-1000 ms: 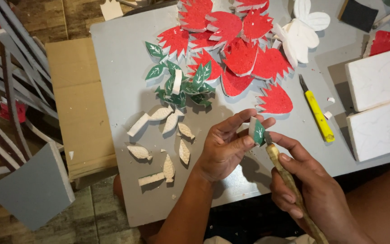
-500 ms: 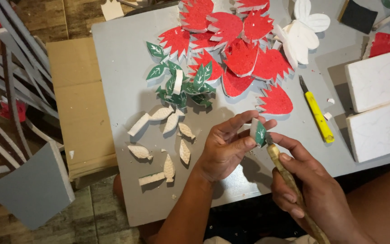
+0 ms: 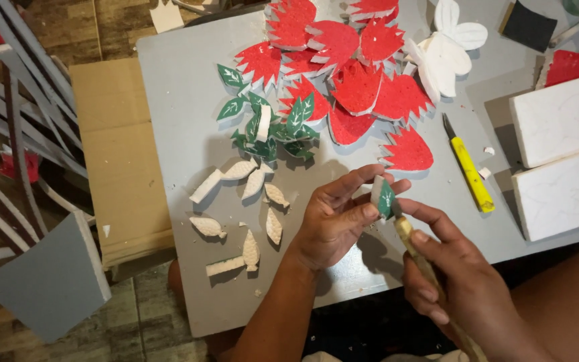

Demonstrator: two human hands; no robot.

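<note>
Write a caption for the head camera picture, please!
Left hand holds a small green foam leaf while the right hand works it with a wooden-handled tool above a grey board.

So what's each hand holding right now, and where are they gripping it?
The left hand pinches a small green-painted foam leaf by its edges at the fingertips. The right hand grips a wooden-handled brush along its handle, tip at the leaf.

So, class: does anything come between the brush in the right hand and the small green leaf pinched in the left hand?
Nothing visible does. The left hand pinches the green leaf, and the brush held by the right hand reaches its lower edge directly.
</note>
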